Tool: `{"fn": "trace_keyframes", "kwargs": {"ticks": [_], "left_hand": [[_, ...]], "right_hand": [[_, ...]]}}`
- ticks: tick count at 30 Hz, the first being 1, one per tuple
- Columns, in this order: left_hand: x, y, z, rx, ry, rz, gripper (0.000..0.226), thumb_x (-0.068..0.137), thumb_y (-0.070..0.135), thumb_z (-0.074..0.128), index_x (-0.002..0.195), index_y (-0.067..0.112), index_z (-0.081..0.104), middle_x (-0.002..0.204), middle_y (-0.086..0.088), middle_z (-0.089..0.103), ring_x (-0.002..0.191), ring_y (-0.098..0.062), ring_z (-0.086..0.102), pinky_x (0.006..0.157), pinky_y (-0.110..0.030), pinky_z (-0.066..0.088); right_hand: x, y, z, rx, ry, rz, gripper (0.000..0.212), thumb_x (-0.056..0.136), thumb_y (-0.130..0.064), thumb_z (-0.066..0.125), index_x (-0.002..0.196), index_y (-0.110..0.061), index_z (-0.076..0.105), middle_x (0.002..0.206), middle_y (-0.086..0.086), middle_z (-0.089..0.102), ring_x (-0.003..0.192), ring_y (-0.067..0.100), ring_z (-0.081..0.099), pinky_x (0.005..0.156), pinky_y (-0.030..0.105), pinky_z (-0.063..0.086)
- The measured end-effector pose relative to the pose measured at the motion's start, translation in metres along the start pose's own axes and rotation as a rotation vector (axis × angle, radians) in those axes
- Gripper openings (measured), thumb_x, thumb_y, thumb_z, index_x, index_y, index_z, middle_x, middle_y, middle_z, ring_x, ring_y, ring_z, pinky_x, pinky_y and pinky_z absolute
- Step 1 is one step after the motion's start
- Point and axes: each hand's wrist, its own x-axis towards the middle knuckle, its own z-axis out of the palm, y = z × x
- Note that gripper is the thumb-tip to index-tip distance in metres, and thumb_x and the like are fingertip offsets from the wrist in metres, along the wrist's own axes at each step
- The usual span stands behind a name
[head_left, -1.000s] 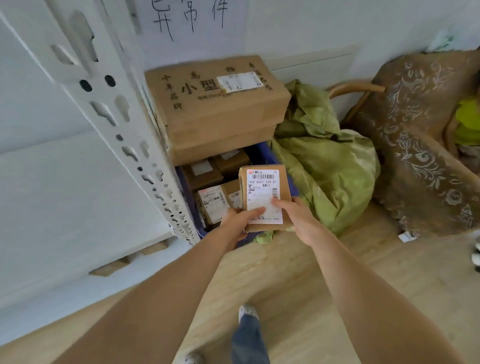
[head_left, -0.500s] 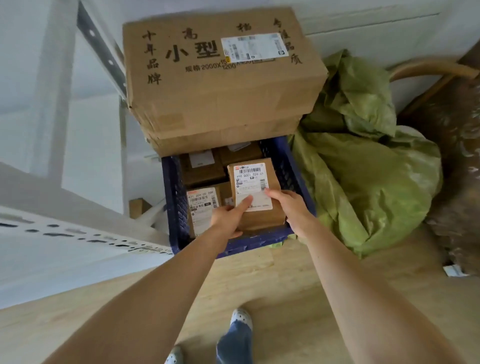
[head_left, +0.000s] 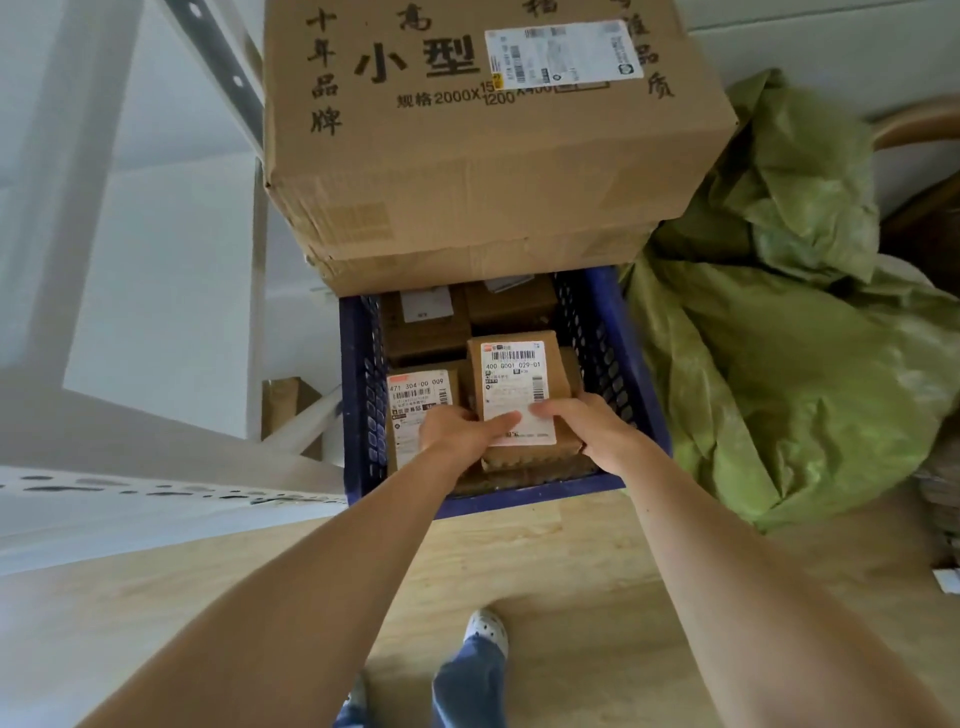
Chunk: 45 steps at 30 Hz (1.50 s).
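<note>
1. The left hand (head_left: 457, 431) and the right hand (head_left: 587, 428) both hold the small parcel (head_left: 519, 395), thumbs on its label.
2. The parcel is inside the blue crate (head_left: 602, 332), above other parcels.

Soft even daylight, faint shadows, wide-angle bending at edges, slight blur

I read 400 G001 029-01 on the small parcel (head_left: 519, 384) label. The neighbouring parcel (head_left: 415, 397) label reads 471 304-00 009. The big carton (head_left: 467, 171) prints 小型, 十年品牌, 规格 2000X, 1200.
</note>
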Motion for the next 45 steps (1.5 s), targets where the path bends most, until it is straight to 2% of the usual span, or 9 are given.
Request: {"fn": "trace_keyframes", "kwargs": {"ticks": [2, 6, 9, 13, 18, 23, 32, 38, 45], "left_hand": [[0.002, -0.004, 0.000, 0.084, 0.038, 0.028, 0.031, 0.077, 0.035, 0.085, 0.073, 0.017, 0.060, 0.085, 0.000, 0.068, 0.087, -0.018, 0.067, 0.084, -0.038, 0.059], [0.003, -0.013, -0.003, 0.117, 0.053, 0.039, 0.027, 0.081, 0.018, 0.083, 0.068, 0.020, 0.059, 0.098, -0.008, 0.072, 0.093, -0.026, 0.070, 0.084, -0.043, 0.060], [0.004, -0.015, -0.006, 0.133, 0.083, 0.076, 0.009, 0.086, 0.018, 0.078, 0.088, 0.012, 0.072, 0.101, -0.006, 0.073, 0.095, -0.024, 0.069, 0.085, -0.038, 0.058], [0.002, -0.017, -0.009, 0.143, 0.121, 0.083, 0.026, 0.086, 0.017, 0.077, 0.110, 0.007, 0.073, 0.109, -0.008, 0.072, 0.100, -0.023, 0.067, 0.082, -0.032, 0.055], [-0.006, -0.024, -0.015, 0.128, 0.113, 0.099, 0.029, 0.087, 0.018, 0.076, 0.115, 0.009, 0.072, 0.116, -0.005, 0.070, 0.095, -0.017, 0.061, 0.075, -0.025, 0.047], [-0.026, -0.024, -0.032, 0.116, 0.120, 0.161, 0.033, 0.088, 0.021, 0.075, 0.119, 0.011, 0.070, 0.124, -0.006, 0.068, 0.112, -0.022, 0.061, 0.090, -0.032, 0.052], [-0.087, -0.054, -0.079, 0.102, 0.049, 0.309, 0.026, 0.098, 0.013, 0.059, 0.124, 0.015, 0.063, 0.105, -0.002, 0.065, 0.076, -0.013, 0.058, 0.065, -0.026, 0.053], [-0.140, -0.112, -0.121, 0.093, 0.017, 0.387, 0.030, 0.098, 0.015, 0.056, 0.128, 0.015, 0.062, 0.114, -0.006, 0.068, 0.099, -0.025, 0.065, 0.084, -0.033, 0.054], [-0.193, -0.217, -0.206, -0.009, -0.009, 0.380, 0.031, 0.097, 0.012, 0.060, 0.128, 0.012, 0.060, 0.103, -0.003, 0.063, 0.070, -0.013, 0.056, 0.050, -0.018, 0.042]], "right_hand": [[0.003, 0.003, -0.001, -0.007, -0.024, 0.016, 0.055, 0.083, -0.018, 0.076, 0.132, -0.011, 0.053, 0.122, 0.005, 0.067, 0.105, 0.023, 0.063, 0.081, 0.034, 0.051], [0.007, 0.007, 0.002, -0.002, -0.042, 0.036, 0.049, 0.086, -0.014, 0.073, 0.131, -0.009, 0.055, 0.121, 0.003, 0.067, 0.111, 0.024, 0.059, 0.097, 0.040, 0.045], [0.010, 0.008, 0.006, 0.011, -0.047, 0.022, 0.045, 0.087, -0.010, 0.071, 0.129, -0.011, 0.057, 0.123, 0.004, 0.067, 0.112, 0.025, 0.060, 0.095, 0.039, 0.047], [0.009, 0.008, 0.010, 0.000, -0.033, 0.013, 0.040, 0.088, -0.007, 0.070, 0.125, -0.014, 0.057, 0.123, 0.006, 0.067, 0.106, 0.025, 0.061, 0.095, 0.042, 0.049], [0.002, 0.007, 0.015, -0.038, 0.009, 0.015, 0.045, 0.088, -0.008, 0.069, 0.131, -0.010, 0.057, 0.129, 0.006, 0.065, 0.112, 0.026, 0.059, 0.097, 0.040, 0.045], [-0.021, -0.006, 0.019, -0.131, 0.064, -0.006, 0.070, 0.088, -0.022, 0.071, 0.149, -0.008, 0.038, 0.150, 0.008, 0.047, 0.137, 0.030, 0.043, 0.114, 0.048, 0.034], [-0.104, -0.028, 0.052, -0.249, 0.252, -0.130, 0.053, 0.095, -0.018, 0.062, 0.142, -0.004, 0.044, 0.143, 0.012, 0.050, 0.128, 0.028, 0.048, 0.105, 0.039, 0.042], [-0.170, -0.009, 0.107, -0.256, 0.309, -0.184, 0.046, 0.094, -0.016, 0.063, 0.136, -0.002, 0.052, 0.141, 0.015, 0.052, 0.123, 0.029, 0.052, 0.107, 0.044, 0.045], [-0.248, 0.036, 0.199, -0.176, 0.327, -0.195, 0.027, 0.097, -0.015, 0.061, 0.122, -0.003, 0.059, 0.129, 0.020, 0.060, 0.117, 0.030, 0.058, 0.094, 0.041, 0.051]]}}
